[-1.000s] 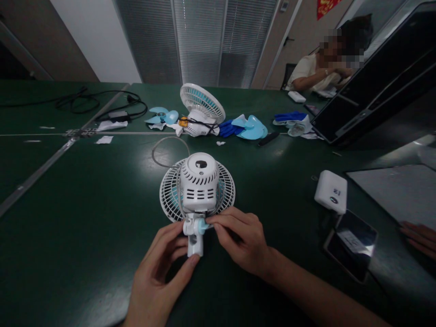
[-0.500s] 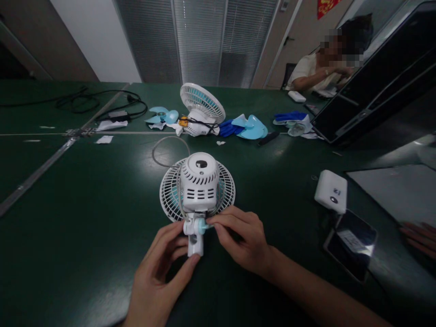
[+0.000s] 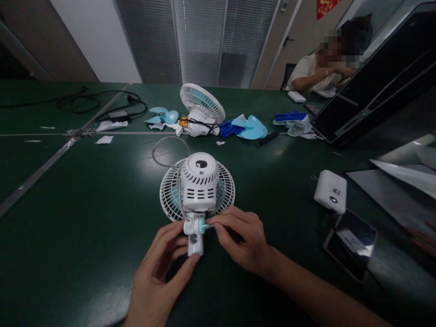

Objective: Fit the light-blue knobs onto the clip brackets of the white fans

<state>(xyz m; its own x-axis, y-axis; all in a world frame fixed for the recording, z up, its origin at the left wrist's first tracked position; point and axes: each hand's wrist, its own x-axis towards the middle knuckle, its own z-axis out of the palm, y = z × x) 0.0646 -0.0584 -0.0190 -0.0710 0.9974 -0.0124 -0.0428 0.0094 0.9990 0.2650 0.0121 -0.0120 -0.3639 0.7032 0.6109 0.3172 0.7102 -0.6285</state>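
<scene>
A small white fan (image 3: 199, 181) lies face down on the green table (image 3: 85, 218), motor housing up, with pale blue blades showing through its grille. My left hand (image 3: 160, 277) grips the white stem below the housing between thumb and fingers. My right hand (image 3: 240, 238) pinches the light blue knob (image 3: 202, 225) on the side of that stem.
A second fan (image 3: 200, 109), loose blue blades (image 3: 252, 127) and blue gloves lie further back. Black cables (image 3: 98, 102) run at the far left. A white power bank (image 3: 331, 190) and a phone (image 3: 350, 243) sit to my right. Another person sits at the far right, and someone's fingers (image 3: 422, 236) show by a lifted sheet.
My hands and the fan have hardly moved. At the right edge, the flat grey sheet has been lifted up and the other person's hand has slid further out of view.
</scene>
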